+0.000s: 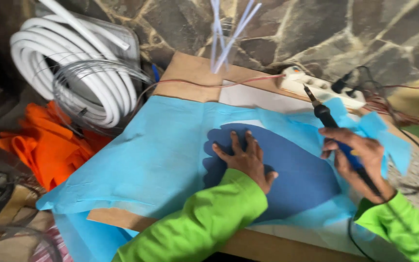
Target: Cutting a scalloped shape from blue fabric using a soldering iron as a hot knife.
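My left hand lies flat with fingers spread on a dark blue petal-shaped template, which rests on a light blue sheet of fabric. My right hand grips a soldering iron with a blue and black handle, its tip raised and pointing up to the left, clear of the fabric. A loose strip of the light blue fabric hangs around that hand. Both sleeves are bright green. The fabric is spread over a brown board.
A white power strip with plugged cables sits at the board's far edge. A coil of white hose and wire loops lie at the left, over orange fabric. Thin white rods stand at the back against a stone wall.
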